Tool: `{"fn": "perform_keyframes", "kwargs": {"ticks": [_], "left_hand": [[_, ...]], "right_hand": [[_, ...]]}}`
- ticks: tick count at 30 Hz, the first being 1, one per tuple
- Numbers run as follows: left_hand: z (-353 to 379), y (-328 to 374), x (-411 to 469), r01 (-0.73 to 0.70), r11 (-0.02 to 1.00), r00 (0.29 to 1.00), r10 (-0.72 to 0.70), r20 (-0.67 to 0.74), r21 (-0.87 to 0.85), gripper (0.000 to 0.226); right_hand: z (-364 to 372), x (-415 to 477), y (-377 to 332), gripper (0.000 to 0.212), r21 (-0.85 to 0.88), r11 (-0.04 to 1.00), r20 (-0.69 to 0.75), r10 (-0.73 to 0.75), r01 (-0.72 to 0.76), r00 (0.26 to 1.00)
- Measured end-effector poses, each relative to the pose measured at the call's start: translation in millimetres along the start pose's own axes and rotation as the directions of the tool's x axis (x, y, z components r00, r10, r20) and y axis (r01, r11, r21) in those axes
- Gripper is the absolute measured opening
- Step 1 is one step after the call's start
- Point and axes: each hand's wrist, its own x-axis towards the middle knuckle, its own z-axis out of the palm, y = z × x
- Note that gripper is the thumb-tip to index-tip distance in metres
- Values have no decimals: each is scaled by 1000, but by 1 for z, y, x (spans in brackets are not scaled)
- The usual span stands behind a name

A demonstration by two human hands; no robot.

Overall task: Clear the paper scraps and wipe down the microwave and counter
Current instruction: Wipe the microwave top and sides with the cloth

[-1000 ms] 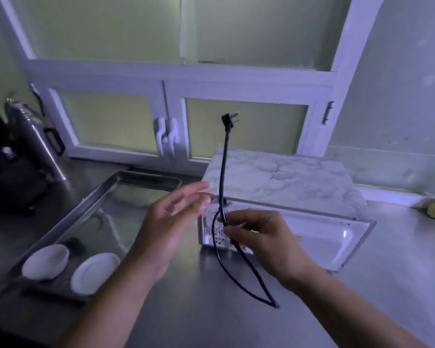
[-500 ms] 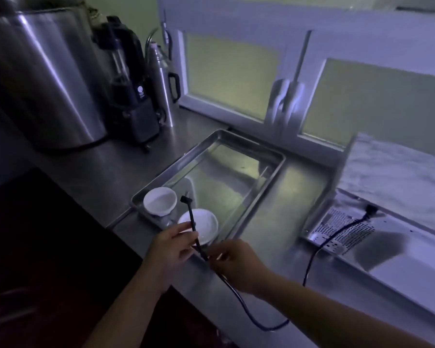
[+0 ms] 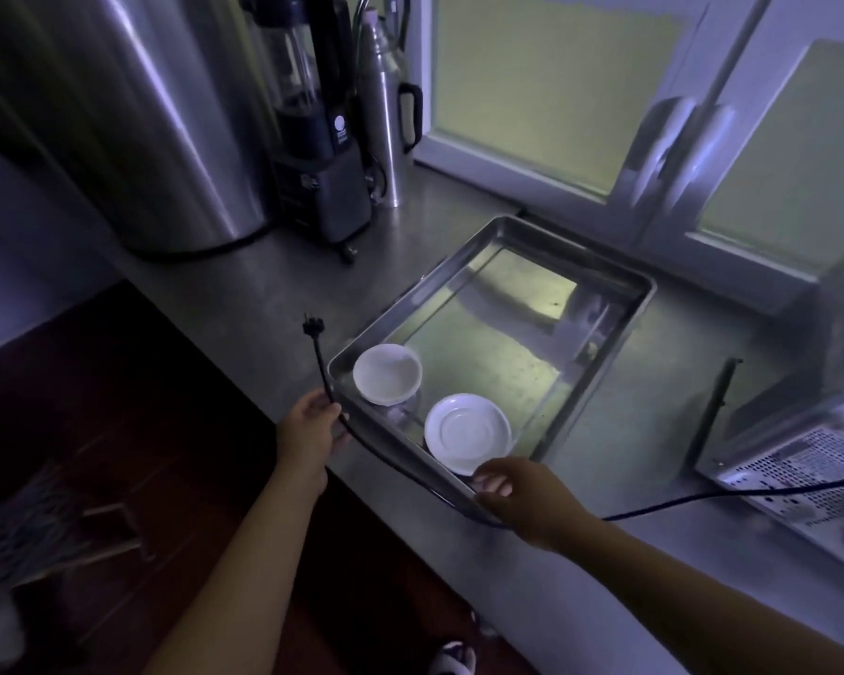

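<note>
1. The left grip [image 3: 313, 431] pinches the power cord [image 3: 320, 370] a little way below its plug [image 3: 309, 327]. The plug stands up free above the fingers, prongs upward, by the table's front edge.
2. The right grip [image 3: 522, 494] is curled over the same cord farther along, at the front corner of the steel tray [image 3: 646, 299]. The cord goes in under the hand and comes out the other side, but I cannot tell how firmly it is held.
3. Between the two grips the cord hangs in a shallow arc along the tray's near rim. It passes just in front of the white bowl [image 3: 387, 375] and the saucer [image 3: 468, 431] lying in the tray.
4. From the right grip the cord runs rightward, low over the table [image 3: 244, 285], to the microwave [image 3: 795, 472]. The microwave sits towards the table's right end with its vented rear panel facing the person.
5. The cord's long axis lies roughly along the table's front edge, with the free end left and the fixed end right. The left grip is nearer the plug and the right grip is nearer the microwave.
6. Gathering or laying down the cord would therefore likely mean bringing the left grip rightward toward the appliance.
7. No paper scraps or cloth show here, so the wiping looks yet to start.
</note>
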Motion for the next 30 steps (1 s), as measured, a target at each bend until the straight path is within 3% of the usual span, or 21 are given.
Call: {"fn": "perform_keyframes", "kwargs": {"ticks": [5, 11, 18, 20, 22, 25, 28, 30], "left_hand": [[-8, -19, 40, 94, 995, 993, -96, -62, -24, 32], [-9, -46, 66, 153, 988, 987, -153, -57, -8, 30], [-20, -66, 77, 136, 969, 986, -112, -121, 207, 12], [-26, -65, 73, 84, 945, 993, -54, -102, 316, 13], [-28, -61, 60, -26, 890, 997, 59, -58, 456, 30], [-11, -50, 29, -250, 840, 956, 292, -14, 481, 33], [39, -44, -9, -393, 832, 919, 340, 199, 392, 22], [83, -50, -41, -474, 822, 851, 335, 405, 316, 20]], "right_hand": [[-1, 16, 6, 25, -37, 997, -20, 63, -64, 998], [12, 16, 10, 20, 44, 994, -56, 102, -100, 993], [12, 5, 16, 17, 118, 984, -77, 145, -136, 986], [8, -1, 18, 18, 167, 975, -98, 166, -148, 981], [5, -11, 23, 19, 236, 956, -114, 204, -173, 972], [0, -37, 38, 20, 362, 910, -177, 279, -202, 944], [-9, -74, 67, 17, 534, 822, -305, 406, -199, 862], [-16, -106, 92, 14, 638, 751, -375, 498, -173, 782]]}}
